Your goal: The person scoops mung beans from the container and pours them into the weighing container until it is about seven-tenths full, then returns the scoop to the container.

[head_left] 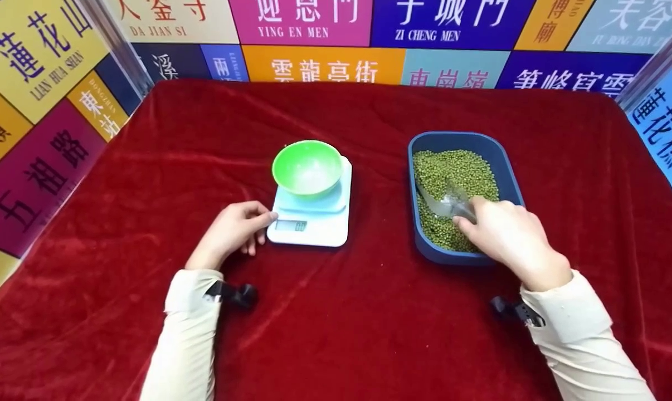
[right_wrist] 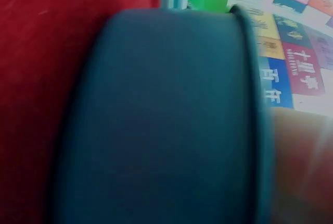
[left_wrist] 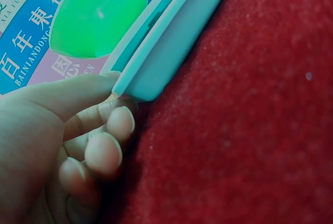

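A white kitchen scale lies on the cloth, its display reading about 0.0. On its platform sits a green bowl, with no contents visible inside. My left hand pinches the scale's near left edge; in the left wrist view the thumb lies on the rim, the index finger beside and below it. To the right, a blue tub holds green mung beans. My right hand grips a clear plastic scoop, whose front is among the beans. In the right wrist view the tub wall hides most of the hand.
A red velvet cloth covers the table. Behind and at the sides stand panels with colourful printed signs. Red cloth separates the scale from the tub. A small black camera is strapped on the left wrist.
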`<state>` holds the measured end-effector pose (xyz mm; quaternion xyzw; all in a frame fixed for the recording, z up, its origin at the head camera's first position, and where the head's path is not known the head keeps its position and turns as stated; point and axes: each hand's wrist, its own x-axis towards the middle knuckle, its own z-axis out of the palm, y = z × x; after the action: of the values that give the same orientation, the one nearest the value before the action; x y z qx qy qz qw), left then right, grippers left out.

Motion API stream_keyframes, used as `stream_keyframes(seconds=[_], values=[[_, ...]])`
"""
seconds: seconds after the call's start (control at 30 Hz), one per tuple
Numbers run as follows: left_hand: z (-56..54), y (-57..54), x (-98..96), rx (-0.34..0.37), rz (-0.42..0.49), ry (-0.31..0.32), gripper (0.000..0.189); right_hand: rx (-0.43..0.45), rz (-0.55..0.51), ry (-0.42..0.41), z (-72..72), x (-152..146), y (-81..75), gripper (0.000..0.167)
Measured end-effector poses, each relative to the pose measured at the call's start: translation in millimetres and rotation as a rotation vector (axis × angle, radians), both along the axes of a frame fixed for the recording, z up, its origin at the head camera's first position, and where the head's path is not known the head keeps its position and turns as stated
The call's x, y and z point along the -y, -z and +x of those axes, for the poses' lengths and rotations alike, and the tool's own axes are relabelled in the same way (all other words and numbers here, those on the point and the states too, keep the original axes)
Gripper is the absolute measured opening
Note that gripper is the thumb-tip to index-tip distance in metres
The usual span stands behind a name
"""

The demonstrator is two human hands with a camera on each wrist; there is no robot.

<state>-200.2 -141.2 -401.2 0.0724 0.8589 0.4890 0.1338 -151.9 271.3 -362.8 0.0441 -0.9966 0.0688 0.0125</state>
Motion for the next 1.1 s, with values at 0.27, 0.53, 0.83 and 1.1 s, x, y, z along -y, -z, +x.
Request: stream_keyframes(seconds=[0.27, 0.53, 0.83, 1.1], values=[[-7.6, 12.8, 5.6, -0.003, 0.009, -0.008, 0.027, 0.039, -0.015, 0.019, -2.6, 0, 1.1, 0.034], [-20.2, 36.2, 12.6, -0.029, 0.017, 0.004, 0.036, 0.045, -0.019, 0.006, -1.1, -1, -0.1, 0.033], [-11.3, 17.0, 3.2, -0.021, 0.016, -0.012, 0.029, 0.030, -0.012, -0.026, 2.2, -6, -9.4, 0.033], [0.3, 0.2, -0.1, -0.009, 0.012, 0.007, 0.027, 0.014, -0.026, -0.008, 6.2, -9, -17.0, 0.033]])
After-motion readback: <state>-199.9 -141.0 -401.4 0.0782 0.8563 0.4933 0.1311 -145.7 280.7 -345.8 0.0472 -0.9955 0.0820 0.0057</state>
